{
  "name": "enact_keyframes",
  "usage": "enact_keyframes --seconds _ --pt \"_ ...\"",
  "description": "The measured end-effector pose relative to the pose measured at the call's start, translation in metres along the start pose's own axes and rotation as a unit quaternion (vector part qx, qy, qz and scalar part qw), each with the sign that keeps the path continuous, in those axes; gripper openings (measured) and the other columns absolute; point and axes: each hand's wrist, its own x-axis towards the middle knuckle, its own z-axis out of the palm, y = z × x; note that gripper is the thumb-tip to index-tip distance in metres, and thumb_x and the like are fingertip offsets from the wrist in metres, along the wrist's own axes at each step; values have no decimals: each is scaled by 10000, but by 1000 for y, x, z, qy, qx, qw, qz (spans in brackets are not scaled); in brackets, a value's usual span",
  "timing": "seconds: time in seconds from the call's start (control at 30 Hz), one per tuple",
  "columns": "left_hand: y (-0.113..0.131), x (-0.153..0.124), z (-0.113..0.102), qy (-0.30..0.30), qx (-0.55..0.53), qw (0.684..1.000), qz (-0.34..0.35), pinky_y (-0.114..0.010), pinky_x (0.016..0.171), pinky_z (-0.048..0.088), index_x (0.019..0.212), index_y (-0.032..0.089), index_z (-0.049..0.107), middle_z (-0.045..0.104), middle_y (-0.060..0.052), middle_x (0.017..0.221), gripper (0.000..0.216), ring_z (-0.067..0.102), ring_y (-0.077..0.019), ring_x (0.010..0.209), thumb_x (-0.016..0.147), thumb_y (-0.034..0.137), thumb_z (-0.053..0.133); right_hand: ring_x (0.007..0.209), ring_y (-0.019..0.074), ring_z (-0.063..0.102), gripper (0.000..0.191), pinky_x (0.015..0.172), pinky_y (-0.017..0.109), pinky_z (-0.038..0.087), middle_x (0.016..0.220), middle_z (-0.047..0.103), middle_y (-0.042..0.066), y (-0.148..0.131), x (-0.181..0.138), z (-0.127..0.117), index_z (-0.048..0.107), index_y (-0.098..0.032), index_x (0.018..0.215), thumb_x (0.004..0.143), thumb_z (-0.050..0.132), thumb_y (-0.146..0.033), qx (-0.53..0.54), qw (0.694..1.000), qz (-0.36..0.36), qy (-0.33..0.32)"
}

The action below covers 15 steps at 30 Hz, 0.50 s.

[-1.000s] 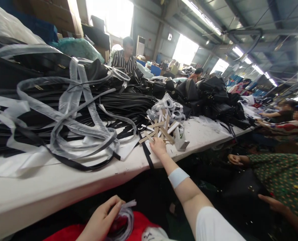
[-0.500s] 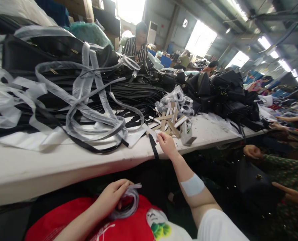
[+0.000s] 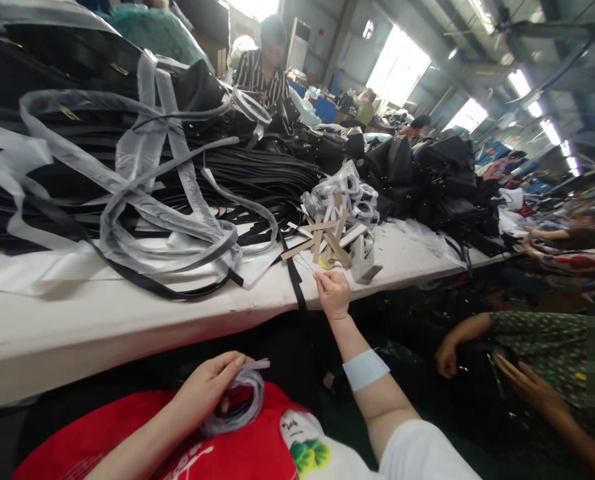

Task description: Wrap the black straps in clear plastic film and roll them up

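Observation:
My left hand (image 3: 215, 383) is wrapped round a coiled strap in clear plastic (image 3: 257, 403), low in front of my red shirt. One end of the coil sticks out past the thumb. At the table's front edge, my right hand (image 3: 333, 290) is closed in a pinch on a thin white strip (image 3: 306, 264), which shows almost edge-on. Just beyond those fingers lies a pile of beige card strips (image 3: 330, 233), with a small yellow ring (image 3: 324, 261) among them. More plastic-wrapped coils (image 3: 350, 183) rest behind the pile.
Long black straps (image 3: 257, 177) and loose plastic-wrapped straps (image 3: 112, 220) cover the left of the white table (image 3: 127, 327). Black bags (image 3: 437, 173) are heaped at the right. A co-worker's hands (image 3: 447, 357) hold a black item nearby; a person in stripes (image 3: 262, 83) sits across.
My right hand remains pinched near the card strips; the white strip has turned and looks much thinner. My left hand still holds the coil. The view has shifted, and the co-worker's hands have moved.

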Motion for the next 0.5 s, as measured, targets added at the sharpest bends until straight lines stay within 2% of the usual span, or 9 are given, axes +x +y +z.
enact_keyframes --seconds 0.1,0.17,0.33,0.5 --pt "-4 3 -1 -6 5 1000 -9 -218 407 322 921 165 665 603 12 629 565 436 -94 376 794 679 466 877 207 523 259 821 310 397 885 646 95 9 -9 16 740 -208 986 936 499 -290 -24 997 26 -65" --pt "-6 5 -1 -12 13 1000 -16 -221 415 320 929 167 663 592 15 617 599 430 -94 375 782 707 449 884 203 521 241 816 298 397 892 641 87 9 -13 23 734 -215 995 927 514 -286 -20 995 37 -85" --pt "-7 12 1 -18 26 999 -22 -230 435 321 943 169 666 609 1 643 645 443 -101 395 746 743 448 892 198 545 206 821 289 408 881 644 71 8 -10 26 742 -223 955 896 559 -297 9 993 64 -95" --pt "-2 15 2 -9 28 999 -35 -237 434 301 937 175 654 606 2 622 641 437 -112 397 720 748 467 865 168 602 167 814 260 440 875 671 44 13 -1 20 756 -208 876 835 633 -314 97 979 148 -102"
